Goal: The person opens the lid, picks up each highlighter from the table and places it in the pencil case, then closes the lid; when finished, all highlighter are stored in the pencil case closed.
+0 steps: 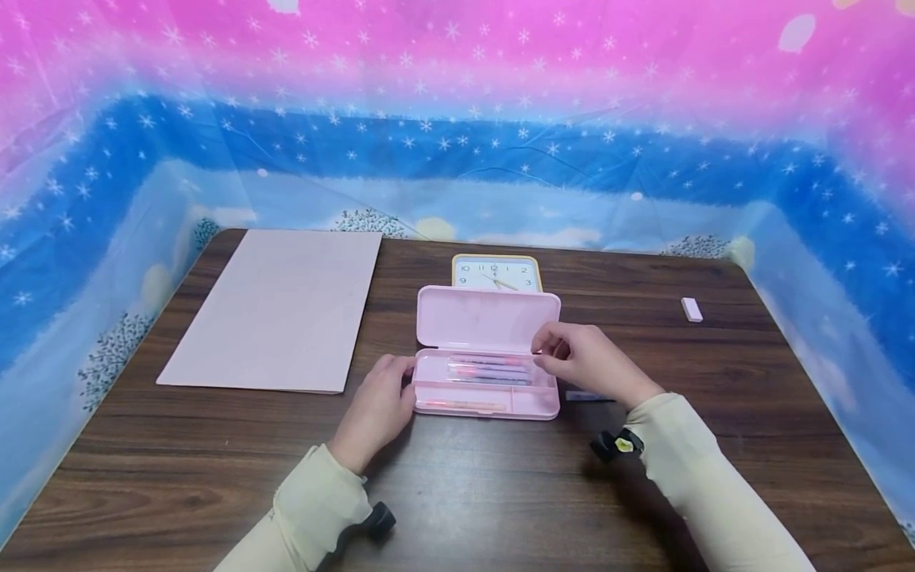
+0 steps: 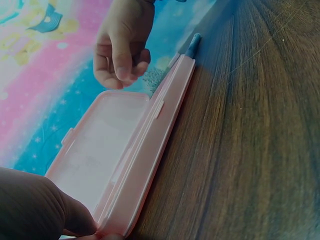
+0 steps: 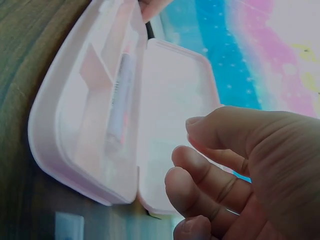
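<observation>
A pink pencil case lies with its lid raised at the back. Several pens rest in its rear compartment, and a single orange-tinted pen lies in the front one. At the case's left end my left hand grips the side, its thumb against the edge in the left wrist view. Over the right end hovers my right hand, fingers loosely bent; the right wrist view shows nothing between thumb and fingertips.
Behind the lid stands a yellow-rimmed clock, partly hidden. A large pale board lies on the left. A white eraser sits far right. Some small flat translucent piece lies beside the case, partly under my right wrist.
</observation>
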Demonstrator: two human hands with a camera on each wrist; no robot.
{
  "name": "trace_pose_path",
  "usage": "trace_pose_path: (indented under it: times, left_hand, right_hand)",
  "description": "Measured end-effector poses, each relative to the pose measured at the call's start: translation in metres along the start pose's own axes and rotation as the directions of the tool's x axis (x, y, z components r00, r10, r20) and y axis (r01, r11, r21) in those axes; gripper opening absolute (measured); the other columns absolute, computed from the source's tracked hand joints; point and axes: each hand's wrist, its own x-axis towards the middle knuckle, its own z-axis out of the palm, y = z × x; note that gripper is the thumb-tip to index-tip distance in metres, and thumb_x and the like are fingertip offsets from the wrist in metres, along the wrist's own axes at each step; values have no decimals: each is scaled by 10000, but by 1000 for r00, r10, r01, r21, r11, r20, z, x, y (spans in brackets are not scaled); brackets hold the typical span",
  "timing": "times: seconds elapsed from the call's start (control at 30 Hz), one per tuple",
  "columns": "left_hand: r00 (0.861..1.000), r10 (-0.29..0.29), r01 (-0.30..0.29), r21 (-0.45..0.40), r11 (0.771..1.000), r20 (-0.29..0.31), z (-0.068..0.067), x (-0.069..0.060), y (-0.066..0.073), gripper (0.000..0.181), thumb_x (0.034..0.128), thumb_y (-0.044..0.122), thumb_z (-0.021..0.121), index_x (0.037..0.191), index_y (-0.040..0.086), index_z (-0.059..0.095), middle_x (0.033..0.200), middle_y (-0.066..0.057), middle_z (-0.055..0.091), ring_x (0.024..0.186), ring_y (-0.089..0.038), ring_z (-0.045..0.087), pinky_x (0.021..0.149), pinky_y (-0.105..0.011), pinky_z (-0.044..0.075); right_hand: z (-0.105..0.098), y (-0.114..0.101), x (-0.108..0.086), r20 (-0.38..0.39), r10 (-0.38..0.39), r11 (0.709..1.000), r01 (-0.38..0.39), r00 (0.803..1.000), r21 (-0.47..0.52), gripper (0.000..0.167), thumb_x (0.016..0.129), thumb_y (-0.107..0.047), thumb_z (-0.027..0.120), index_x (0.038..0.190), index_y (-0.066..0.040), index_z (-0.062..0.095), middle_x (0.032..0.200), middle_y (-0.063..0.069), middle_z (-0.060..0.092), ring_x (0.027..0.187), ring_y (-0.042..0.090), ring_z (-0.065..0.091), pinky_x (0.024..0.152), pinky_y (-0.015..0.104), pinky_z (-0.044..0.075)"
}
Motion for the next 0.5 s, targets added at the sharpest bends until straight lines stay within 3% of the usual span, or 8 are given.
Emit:
trace_pose_path:
  times: [0.3, 0.5]
  left_hand:
    - [1000, 3, -3, -4, 1000, 2, -1, 0, 0, 319, 906, 24, 598, 1215, -51, 621, 1091, -188, 618, 1043, -328, 625, 972, -466, 496]
    - [1000, 10, -10, 0, 1000, 4, 0, 1, 0, 313, 908, 22, 597, 1212, -50, 623, 1093, -189, 619, 1043, -328, 624, 969, -465, 497]
  right_hand:
    - [-18, 4, -12, -34, 29, 1000, -29, 999, 5, 124, 890, -142, 688, 1011, -115, 677, 834, -26, 645, 746, 124, 574, 670, 256, 494]
    - [-31, 12, -26, -40, 65, 998, -65, 997, 3, 151, 911, -155, 675, 1061, -164, 669, 863, -28, 650, 753, 149, 584, 657, 267, 511]
